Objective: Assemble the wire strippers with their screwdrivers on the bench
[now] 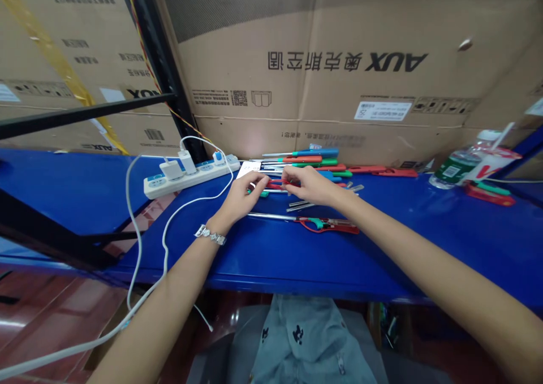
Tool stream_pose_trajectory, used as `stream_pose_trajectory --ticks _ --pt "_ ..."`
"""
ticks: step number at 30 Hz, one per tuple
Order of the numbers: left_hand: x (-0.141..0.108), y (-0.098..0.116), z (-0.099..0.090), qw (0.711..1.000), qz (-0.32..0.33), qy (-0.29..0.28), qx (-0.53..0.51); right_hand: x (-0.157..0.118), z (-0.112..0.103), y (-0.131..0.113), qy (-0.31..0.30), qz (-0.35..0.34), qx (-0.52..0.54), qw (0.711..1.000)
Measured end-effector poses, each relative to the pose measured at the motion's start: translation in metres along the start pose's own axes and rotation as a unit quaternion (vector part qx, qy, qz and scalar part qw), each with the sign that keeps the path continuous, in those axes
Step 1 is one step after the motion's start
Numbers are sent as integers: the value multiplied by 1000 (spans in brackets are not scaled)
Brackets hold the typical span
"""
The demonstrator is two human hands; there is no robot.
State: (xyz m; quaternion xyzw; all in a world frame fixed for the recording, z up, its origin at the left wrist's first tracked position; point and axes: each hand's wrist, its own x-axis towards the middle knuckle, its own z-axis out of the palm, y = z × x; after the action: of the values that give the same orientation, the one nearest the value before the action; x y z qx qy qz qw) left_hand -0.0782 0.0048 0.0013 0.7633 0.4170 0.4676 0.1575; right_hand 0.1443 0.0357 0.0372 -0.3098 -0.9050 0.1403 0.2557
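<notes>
Both hands meet over the blue table, holding a small red lighter part (275,184) between them. My left hand (244,194), with a silver bracelet on its wrist, has its fingers closed at the part's left end. My right hand (309,185) pinches its right end. Just in front lies a long lighter (326,224) with a metal tube, a green trigger and a red handle part. Behind the hands is a pile of lighters (307,159) in red, green and blue. Several thin metal pieces (300,205) lie beside my right hand.
A white power strip (193,176) with plugs and cables is at the left. Red lighter parts (384,171) lie at the back right. Farther right stand a bottle (452,169) and a cup (487,163). Large cardboard boxes (254,44) rise behind the blue table (263,259).
</notes>
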Motion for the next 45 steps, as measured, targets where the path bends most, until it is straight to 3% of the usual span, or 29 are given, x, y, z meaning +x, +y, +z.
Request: stream_pose_trajectory --ticks 4,12,19,24,28,32,35,39,45 --pt "7 18 20 996 3 -43 -81 -35 -18 -5 34 10 -16 999" --pt "36 32 57 953 -28 -212 -216 -99 -30 2 53 67 14 996" --pt "19 29 56 950 -60 -212 -223 -119 -26 5 50 149 172 973" --pt "14 30 51 932 -98 -243 -249 -117 -23 1 24 94 49 994" --pt "17 30 49 943 -124 -189 -245 -115 -18 -3 52 69 -49 995" --pt "19 30 47 940 -145 -192 -242 -113 -22 -1 52 67 -28 996" --pt "19 26 45 955 -115 -201 -186 -112 -30 2 3 71 18 997" --pt "18 21 43 984 -59 -153 -75 -112 -31 2 -44 89 10 995" --pt "17 25 44 984 -12 -179 -14 -109 -22 1 -54 89 4 995"
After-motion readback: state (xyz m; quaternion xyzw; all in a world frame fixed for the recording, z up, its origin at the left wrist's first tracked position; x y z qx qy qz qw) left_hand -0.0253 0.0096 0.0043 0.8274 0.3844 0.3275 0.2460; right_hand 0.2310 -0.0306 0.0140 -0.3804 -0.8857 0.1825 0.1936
